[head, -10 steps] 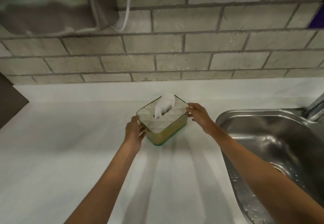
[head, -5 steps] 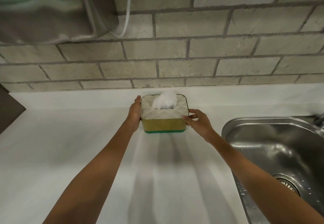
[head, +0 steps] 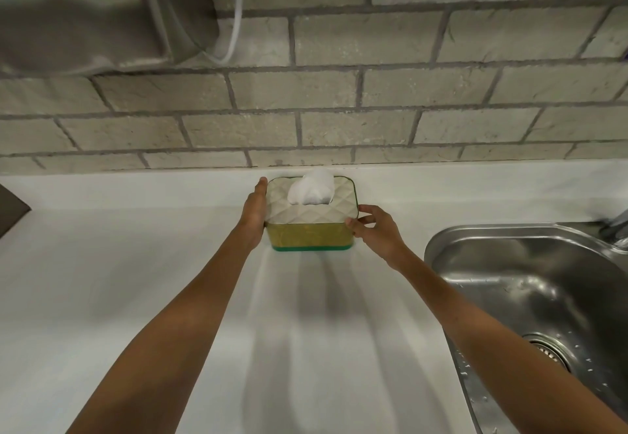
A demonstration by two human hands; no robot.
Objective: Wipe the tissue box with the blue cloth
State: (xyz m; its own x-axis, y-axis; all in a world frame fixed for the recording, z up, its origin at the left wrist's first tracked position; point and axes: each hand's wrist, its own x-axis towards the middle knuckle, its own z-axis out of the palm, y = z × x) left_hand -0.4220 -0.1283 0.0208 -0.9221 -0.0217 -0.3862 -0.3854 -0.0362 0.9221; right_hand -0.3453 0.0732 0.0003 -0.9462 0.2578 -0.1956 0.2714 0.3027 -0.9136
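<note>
Grey brick wall runs behind a white counter, with a steel sink sunk into it on the right and a shiny metal fixture up on the wall at the left, a white cable hanging beside it.

A second ago the box sat skewed nearer the front of the counter; now it stands square, pushed back close to the wall, its long side facing the person. That reads as setting it in place, either squaring it up for wiping or putting it back afterwards. No blue cloth shows anywhere, so I judge no wiping is happening at this moment, and the cloth would have to be fetched before any more could.

Both hands are on the box. The left hand lies flat along its left side, fingers stretched out. The right hand pinches the near right corner with thumb and fingertips, the other fingers loosely curled.

The box is a rounded rectangle: a pale quilted lid with a diamond pattern, dull yellow-gold sides, a green band at the base. A soft white tissue puffs from the slot. The counter looks smooth and matt; the sink is glossy, speckled with drops.
</note>
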